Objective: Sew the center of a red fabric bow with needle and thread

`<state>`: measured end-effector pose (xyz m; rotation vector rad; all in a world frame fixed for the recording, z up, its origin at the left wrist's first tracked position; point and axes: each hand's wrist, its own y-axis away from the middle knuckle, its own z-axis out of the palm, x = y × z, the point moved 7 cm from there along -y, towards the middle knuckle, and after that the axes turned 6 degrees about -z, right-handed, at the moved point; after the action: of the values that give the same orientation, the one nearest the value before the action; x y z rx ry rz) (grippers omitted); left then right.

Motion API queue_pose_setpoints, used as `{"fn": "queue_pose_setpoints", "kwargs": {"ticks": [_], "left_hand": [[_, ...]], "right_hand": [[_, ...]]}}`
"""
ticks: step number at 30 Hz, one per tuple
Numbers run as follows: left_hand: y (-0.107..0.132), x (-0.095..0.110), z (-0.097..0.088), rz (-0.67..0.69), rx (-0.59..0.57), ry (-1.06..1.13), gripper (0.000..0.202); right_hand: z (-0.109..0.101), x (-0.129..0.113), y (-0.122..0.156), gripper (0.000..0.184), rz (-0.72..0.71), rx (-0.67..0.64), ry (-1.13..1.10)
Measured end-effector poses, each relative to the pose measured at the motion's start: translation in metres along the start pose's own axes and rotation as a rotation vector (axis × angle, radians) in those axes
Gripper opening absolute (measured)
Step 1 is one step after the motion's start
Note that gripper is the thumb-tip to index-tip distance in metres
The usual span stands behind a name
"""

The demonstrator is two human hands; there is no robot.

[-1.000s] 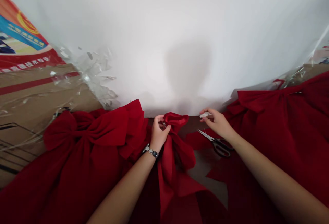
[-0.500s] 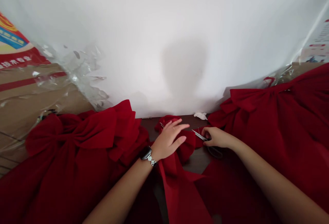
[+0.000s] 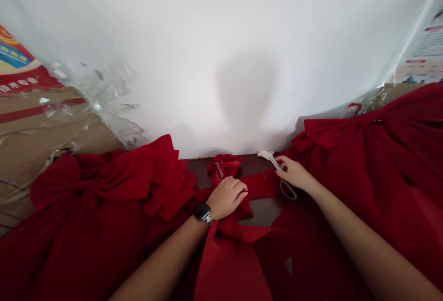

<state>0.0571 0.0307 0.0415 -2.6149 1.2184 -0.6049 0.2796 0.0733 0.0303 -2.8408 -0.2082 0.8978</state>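
My left hand (image 3: 226,197) presses down on a gathered knot of red cloth (image 3: 224,167), its fingers curled over the fabric. A small metal pin or clip (image 3: 219,170) sits in the folds above those fingers. My right hand (image 3: 292,173) holds a pair of scissors (image 3: 277,165) near the far table edge, with the blades pointing up and left and a handle loop showing below the hand. A white scrap (image 3: 266,155) lies at the blade tips. A flat strip of red cloth (image 3: 263,185) runs between my hands.
Large finished red fabric bows lie to the left (image 3: 97,176) and right (image 3: 332,135). A dark wooden tabletop (image 3: 263,211) shows between them. Behind it stand a white wall (image 3: 221,38), plastic-wrapped cardboard (image 3: 44,126) and printed posters (image 3: 422,47).
My left hand has closed down from spread fingers onto the red knot. My right hand has carried the scissors toward the far edge, and the red strip now stretches between my hands.
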Motion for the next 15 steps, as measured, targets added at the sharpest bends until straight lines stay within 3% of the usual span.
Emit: {"fn": "queue_pose_setpoints", "kwargs": {"ticks": [4, 8, 13, 15], "left_hand": [[0.003, -0.001, -0.011, -0.035, 0.067, 0.044, 0.023], [0.005, 0.006, -0.006, 0.051, 0.020, -0.036, 0.020], [0.007, 0.021, 0.010, 0.238, -0.004, -0.343, 0.022], [0.008, 0.028, 0.019, 0.309, -0.028, -0.420, 0.020]], "right_hand": [[0.000, 0.007, 0.003, 0.038, 0.056, 0.037, 0.178], [0.005, 0.006, 0.004, 0.027, 0.034, 0.052, 0.293], [0.004, -0.015, 0.003, 0.022, -0.094, 0.109, 0.347], [0.003, -0.033, 0.006, 0.022, -0.206, 0.151, 0.238]]}}
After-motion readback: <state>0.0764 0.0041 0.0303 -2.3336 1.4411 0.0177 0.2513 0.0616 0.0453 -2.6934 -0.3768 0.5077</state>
